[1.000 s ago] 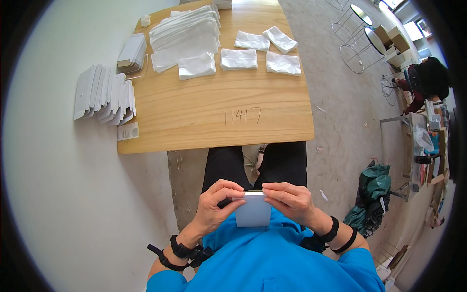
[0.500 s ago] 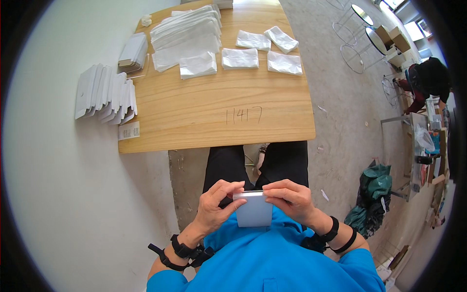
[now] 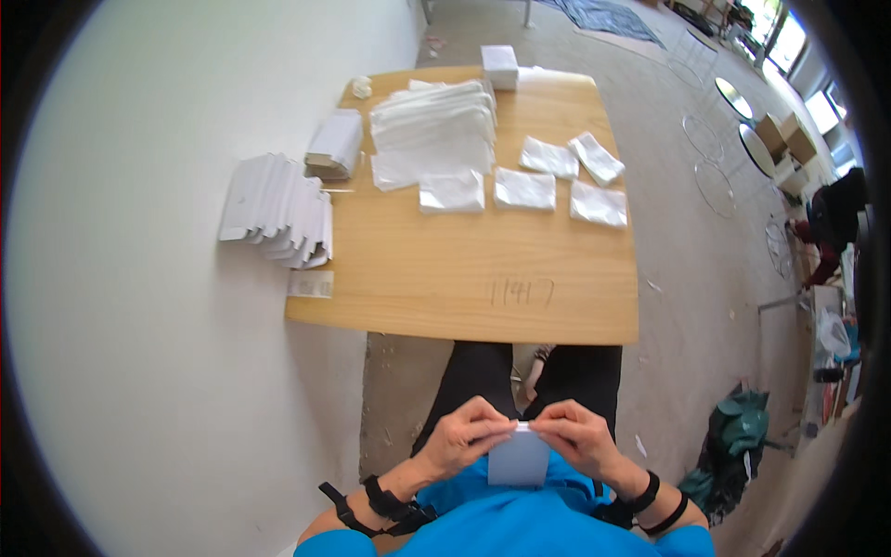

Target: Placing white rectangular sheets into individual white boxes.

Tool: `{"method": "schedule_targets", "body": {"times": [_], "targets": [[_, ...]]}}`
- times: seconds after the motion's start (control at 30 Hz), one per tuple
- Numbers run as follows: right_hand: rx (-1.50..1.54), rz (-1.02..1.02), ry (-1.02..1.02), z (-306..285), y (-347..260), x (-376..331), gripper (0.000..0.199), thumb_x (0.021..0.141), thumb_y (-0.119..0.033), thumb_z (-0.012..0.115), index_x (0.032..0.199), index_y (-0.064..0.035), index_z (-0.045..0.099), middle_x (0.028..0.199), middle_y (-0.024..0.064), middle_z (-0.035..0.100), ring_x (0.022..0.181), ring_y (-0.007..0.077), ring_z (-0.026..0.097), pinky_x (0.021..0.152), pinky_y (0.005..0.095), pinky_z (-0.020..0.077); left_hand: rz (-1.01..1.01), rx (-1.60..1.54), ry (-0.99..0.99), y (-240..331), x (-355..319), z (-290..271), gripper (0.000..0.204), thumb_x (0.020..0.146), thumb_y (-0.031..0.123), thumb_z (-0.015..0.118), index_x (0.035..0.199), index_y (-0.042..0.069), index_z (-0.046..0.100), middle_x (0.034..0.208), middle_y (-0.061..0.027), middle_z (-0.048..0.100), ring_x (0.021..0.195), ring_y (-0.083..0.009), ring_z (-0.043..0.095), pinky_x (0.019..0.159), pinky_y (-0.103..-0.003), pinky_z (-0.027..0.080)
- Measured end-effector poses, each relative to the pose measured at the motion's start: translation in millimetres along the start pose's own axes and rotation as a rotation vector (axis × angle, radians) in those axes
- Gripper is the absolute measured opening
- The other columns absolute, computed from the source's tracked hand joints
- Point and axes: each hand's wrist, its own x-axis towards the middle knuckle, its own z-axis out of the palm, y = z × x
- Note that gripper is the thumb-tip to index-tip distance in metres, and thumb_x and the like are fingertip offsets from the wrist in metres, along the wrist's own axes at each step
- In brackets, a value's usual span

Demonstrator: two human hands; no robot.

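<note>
Over my lap I hold a small white box (image 3: pixel 518 461) upright, its broad side towards me. My left hand (image 3: pixel 464 434) is closed on its top edge from the left, thumb and fingertips pinched together. From the right, my right hand (image 3: pixel 580 438) pinches the same edge, its fingertips almost meeting the left ones. Most of the top edge lies hidden under the fingers. Beyond my knees stands a wooden table (image 3: pixel 418 278) with a pile of thin white pouches (image 3: pixel 432 125). Several folded white packets (image 3: pixel 525 189) lie right of and in front of the pile.
Flattened white cartons (image 3: pixel 274 209) overlap at the table's left edge, beside the wall. Behind them is a stack of white cartons (image 3: pixel 334 144). A white box (image 3: pixel 500 67) stands at the far end. Dark green bags (image 3: pixel 738 436) lie on the floor right; a person (image 3: pixel 831 223) bends beyond.
The view has tilted up, showing more of the table's far end. My fingertips have drawn closer together along the box's top edge, covering more of it.
</note>
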Motion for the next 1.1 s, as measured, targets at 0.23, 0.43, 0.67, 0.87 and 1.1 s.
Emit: {"method": "schedule_targets", "body": {"times": [0.23, 0.43, 0.67, 0.87, 1.1], "targets": [[0.01, 0.041, -0.017, 9.2, 3.9, 9.8, 0.019, 0.086, -0.001, 0.071, 0.105, -0.0057, 0.072, 0.101, 0.0096, 0.063, 0.087, 0.0207, 0.066, 0.071, 0.0284, 0.0554, -0.053, -0.064, 0.018, -15.2, -6.1, -3.6, 0.023, 0.088, 0.007, 0.073, 0.111, 0.011, 0.075, 0.096, -0.0043, 0.062, 0.086, -0.0154, 0.062, 0.074, -0.025, 0.054], [0.71, 0.586, -0.024, 18.8, 19.6, 18.2, 0.033, 0.101, -0.009, 0.055, 0.133, -0.0047, 0.055, 0.11, 0.007, 0.061, 0.097, 0.0165, 0.063, 0.084, 0.0283, 0.0539, -0.113, -0.159, 0.071, -24.4, -4.5, -18.0, 0.022, 0.09, 0.008, 0.071, 0.112, 0.009, 0.074, 0.1, -0.0053, 0.062, 0.092, -0.0155, 0.062, 0.082, -0.026, 0.052], [1.27, 0.876, -0.607, 39.0, 68.7, 49.8, 0.086, 0.096, -0.064, 0.046, 0.157, -0.0087, 0.019, 0.152, 0.02, 0.038, 0.142, 0.0354, 0.035, 0.117, 0.0512, 0.0292, -0.305, -0.607, 0.406, -87.6, 1.9, -28.0, 0.022, 0.096, 0.009, 0.065, 0.116, 0.001, 0.068, 0.109, -0.0036, 0.064, 0.101, -0.0104, 0.059, 0.09, -0.025, 0.049], [1.448, 0.697, -0.614, 84.9, 81.3, 128.0, 0.07, 0.098, -0.049, 0.056, 0.15, -0.0089, 0.033, 0.136, 0.0192, 0.054, 0.117, 0.0318, 0.06, 0.099, 0.0468, 0.0509, -0.368, -0.788, 0.535, -108.9, 33.1, -61.9, 0.028, 0.098, 0.017, 0.064, 0.123, 0.003, 0.065, 0.106, -0.0011, 0.069, 0.1, -0.009, 0.06, 0.089, -0.025, 0.048], [0.776, 0.596, 0.116, 170.4, 80.4, 214.6, 0.049, 0.089, -0.012, 0.074, 0.128, 0.0034, 0.048, 0.113, 0.0108, 0.065, 0.099, 0.0155, 0.064, 0.088, 0.0295, 0.0529, -0.437, -0.751, 0.717, -126.3, 37.4, -119.4, 0.042, 0.1, 0.027, 0.059, 0.133, 0.002, 0.056, 0.122, -0.0057, 0.063, 0.112, -0.0134, 0.058, 0.095, -0.03, 0.047]]}}
